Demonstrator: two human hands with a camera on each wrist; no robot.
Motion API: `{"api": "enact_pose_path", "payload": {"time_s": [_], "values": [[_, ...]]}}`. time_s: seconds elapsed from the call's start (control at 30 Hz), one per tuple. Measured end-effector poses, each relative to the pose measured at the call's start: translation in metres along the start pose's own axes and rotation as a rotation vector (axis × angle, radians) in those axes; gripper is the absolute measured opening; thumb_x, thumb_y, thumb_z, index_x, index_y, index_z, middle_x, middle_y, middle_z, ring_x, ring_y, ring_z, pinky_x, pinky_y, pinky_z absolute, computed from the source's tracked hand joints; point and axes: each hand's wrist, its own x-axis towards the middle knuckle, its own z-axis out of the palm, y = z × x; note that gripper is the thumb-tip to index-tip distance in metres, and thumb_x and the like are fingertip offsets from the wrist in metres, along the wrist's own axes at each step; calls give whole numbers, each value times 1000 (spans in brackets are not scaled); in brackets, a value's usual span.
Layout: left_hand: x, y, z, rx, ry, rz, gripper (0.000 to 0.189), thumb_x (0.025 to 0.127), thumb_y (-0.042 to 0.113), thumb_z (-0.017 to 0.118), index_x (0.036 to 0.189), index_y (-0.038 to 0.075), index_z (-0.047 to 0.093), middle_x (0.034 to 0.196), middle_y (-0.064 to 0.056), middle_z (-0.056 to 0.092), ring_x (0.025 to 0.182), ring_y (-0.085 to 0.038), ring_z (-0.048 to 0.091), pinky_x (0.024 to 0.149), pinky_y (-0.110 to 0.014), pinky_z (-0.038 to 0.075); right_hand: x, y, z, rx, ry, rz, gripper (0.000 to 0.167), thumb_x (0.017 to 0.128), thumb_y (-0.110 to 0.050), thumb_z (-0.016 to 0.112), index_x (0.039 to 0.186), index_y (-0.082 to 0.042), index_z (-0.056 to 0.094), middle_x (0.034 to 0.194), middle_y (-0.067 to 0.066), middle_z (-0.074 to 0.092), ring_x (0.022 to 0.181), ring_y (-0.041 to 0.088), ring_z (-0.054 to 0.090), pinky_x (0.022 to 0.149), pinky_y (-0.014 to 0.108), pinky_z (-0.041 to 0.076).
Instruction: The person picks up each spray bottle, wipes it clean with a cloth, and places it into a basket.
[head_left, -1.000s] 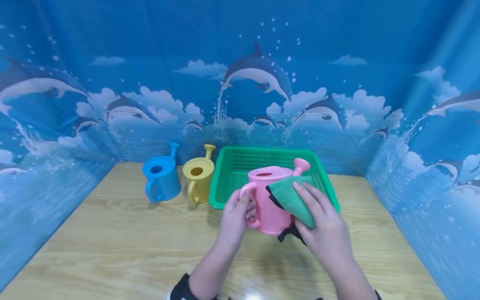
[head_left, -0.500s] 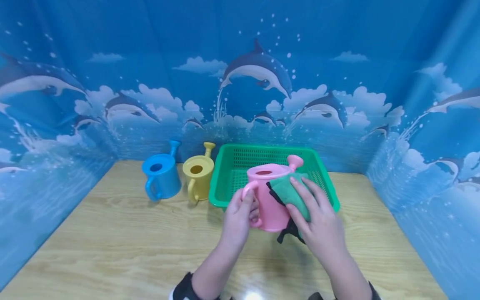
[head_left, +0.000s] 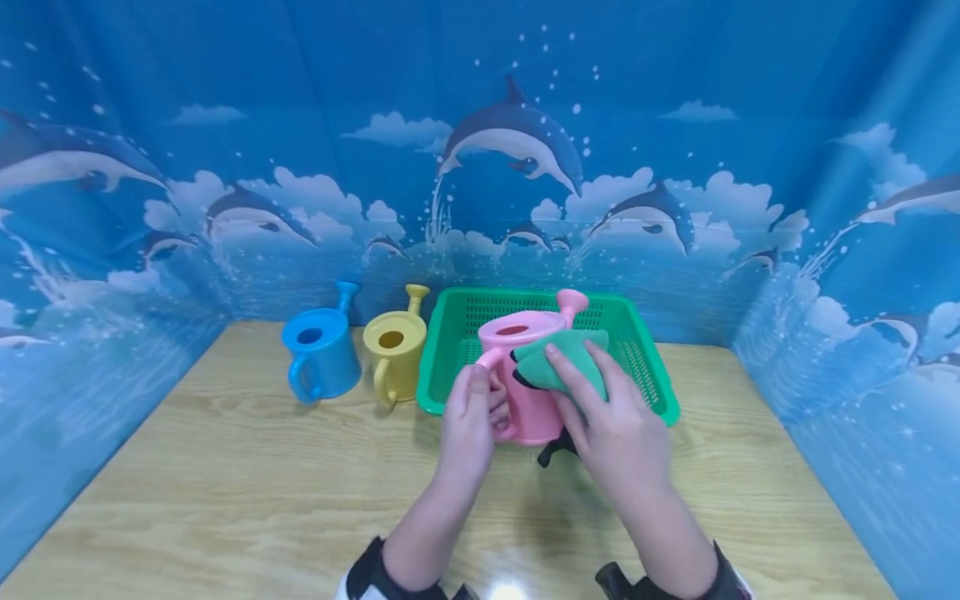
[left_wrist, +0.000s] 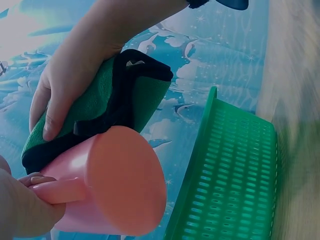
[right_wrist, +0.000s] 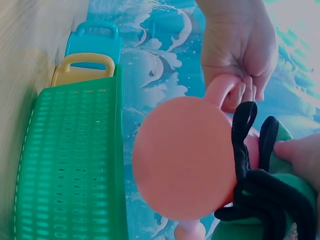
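Note:
My left hand [head_left: 471, 412] grips the handle of a pink watering can [head_left: 534, 417], fingers curled through the loop. The can is raised off the table, in front of the green basket, its spout up to the right. In both wrist views its round base shows. My right hand [head_left: 621, 429] holds a folded green cloth [head_left: 562, 360] with black edging against the can's right side. Its fingers lie spread over the cloth, the thumb lower down. Black trim [right_wrist: 275, 200] dangles below the cloth in the right wrist view.
A green perforated basket [left_wrist: 232, 160] stands at the back middle of the wooden table [head_left: 247, 500]. To its left are a yellow watering can [head_left: 402, 362] and a blue watering can [head_left: 332, 367]. A dolphin-print curtain [head_left: 315, 100] encloses the back and sides.
The pink watering can has shifted left and slightly up, away from me, and both hands have moved with it. The cloth stays against its right side.

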Motion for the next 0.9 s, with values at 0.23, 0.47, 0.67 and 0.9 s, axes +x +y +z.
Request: {"api": "enact_pose_path", "payload": {"time_s": [0.23, 0.47, 0.67, 0.9], "values": [[1, 2, -3, -52, 16, 15, 35, 106, 33, 34, 98, 1, 46, 67, -1, 38, 57, -9, 36, 52, -18, 32, 4, -4, 2, -8, -14, -66, 33, 103, -36, 44, 132, -28, 58, 119, 26, 63, 85, 42, 67, 40, 38, 48], [3, 7, -4, -70, 16, 12, 35, 106, 34, 34, 95, 3, 45, 69, -1, 37, 58, -9, 36, 53, -18, 31, 3, -4, 2, -14, -5, -121, 33, 99, -30, 50, 130, -27, 59, 120, 26, 62, 83, 42, 67, 37, 34, 45], [5, 7, -6, -72, 26, 7, 30, 106, 32, 33, 89, 9, 41, 67, -1, 36, 58, -10, 36, 55, -19, 32, -1, -5, 2, -28, -23, -139, 38, 92, -26, 61, 130, -28, 60, 119, 24, 63, 83, 41, 67, 36, 32, 45], [7, 7, -10, -112, 30, -14, 29, 106, 32, 33, 88, 10, 38, 65, 0, 33, 56, -10, 34, 53, -20, 29, -12, -6, -1, -51, -100, -163, 61, 76, -14, 79, 131, -29, 58, 121, 22, 61, 90, 38, 68, 41, 35, 50]]}}
